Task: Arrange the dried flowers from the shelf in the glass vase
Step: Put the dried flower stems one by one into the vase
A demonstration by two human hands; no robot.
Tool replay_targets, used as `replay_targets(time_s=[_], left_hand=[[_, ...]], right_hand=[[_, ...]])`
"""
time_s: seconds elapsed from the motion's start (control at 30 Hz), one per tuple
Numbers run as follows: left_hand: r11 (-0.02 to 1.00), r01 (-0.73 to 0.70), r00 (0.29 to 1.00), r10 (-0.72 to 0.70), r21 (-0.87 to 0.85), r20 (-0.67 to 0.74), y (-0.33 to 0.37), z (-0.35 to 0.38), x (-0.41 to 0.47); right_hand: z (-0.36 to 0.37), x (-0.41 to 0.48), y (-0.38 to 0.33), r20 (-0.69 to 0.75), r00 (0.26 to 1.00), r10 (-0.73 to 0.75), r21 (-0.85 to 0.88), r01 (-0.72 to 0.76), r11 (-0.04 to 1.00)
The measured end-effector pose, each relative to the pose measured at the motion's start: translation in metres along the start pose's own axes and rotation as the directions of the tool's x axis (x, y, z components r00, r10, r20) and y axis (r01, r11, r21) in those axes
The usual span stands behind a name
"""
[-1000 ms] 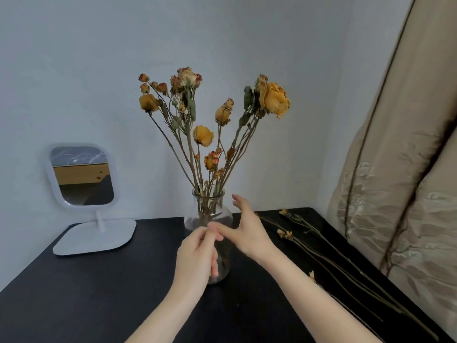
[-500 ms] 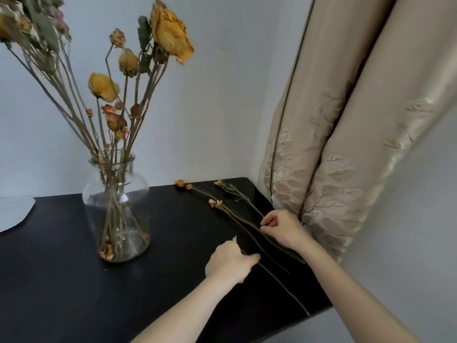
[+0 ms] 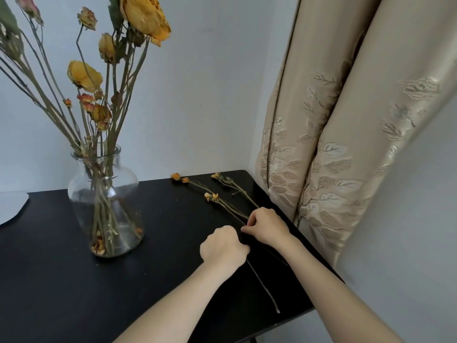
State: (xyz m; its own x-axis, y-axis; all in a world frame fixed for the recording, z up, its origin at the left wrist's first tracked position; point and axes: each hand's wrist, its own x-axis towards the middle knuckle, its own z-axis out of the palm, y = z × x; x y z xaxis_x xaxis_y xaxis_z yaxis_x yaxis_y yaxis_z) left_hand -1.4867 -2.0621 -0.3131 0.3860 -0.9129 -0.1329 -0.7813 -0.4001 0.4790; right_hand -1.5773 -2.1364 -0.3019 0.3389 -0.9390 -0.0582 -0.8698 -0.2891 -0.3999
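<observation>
A clear glass vase (image 3: 106,201) stands on the black shelf (image 3: 61,280) at the left, holding several dried yellow and orange flowers (image 3: 85,75) on long stems. A few loose dried flower stems (image 3: 217,198) lie on the shelf near its right corner, their small orange heads pointing toward the wall. My right hand (image 3: 268,227) is curled over the middle of these stems and pinches them. My left hand (image 3: 222,246) sits just left of it, fingers curled around a thin stem whose bare end (image 3: 267,290) runs toward the front edge.
A beige embroidered curtain (image 3: 346,125) hangs right beside the shelf's right edge. The white base of a mirror (image 3: 11,206) shows at the far left. A pale wall stands behind the shelf. The shelf's front right corner is close under my arms.
My hands left the vase and moved right to the loose stems. Since half a second ago they have drawn closer together over the stems.
</observation>
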Motion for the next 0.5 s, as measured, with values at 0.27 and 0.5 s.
replay_targets(time_s=[0.27,0.5], left_hand=[[0.998,0.045,0.999,-0.045,0.032,0.001,-0.019,-0.01,0.0],[0.947,-0.103,0.993,0.078,-0.305,-0.093,-0.041,-0.049,-0.007]], right_hand=[[0.007,0.008,0.002,-0.04,0.999,0.013,0.115,-0.009,0.993],[-0.013,0.003,-0.01,-0.069,0.998,-0.005,0.446,0.035,0.894]])
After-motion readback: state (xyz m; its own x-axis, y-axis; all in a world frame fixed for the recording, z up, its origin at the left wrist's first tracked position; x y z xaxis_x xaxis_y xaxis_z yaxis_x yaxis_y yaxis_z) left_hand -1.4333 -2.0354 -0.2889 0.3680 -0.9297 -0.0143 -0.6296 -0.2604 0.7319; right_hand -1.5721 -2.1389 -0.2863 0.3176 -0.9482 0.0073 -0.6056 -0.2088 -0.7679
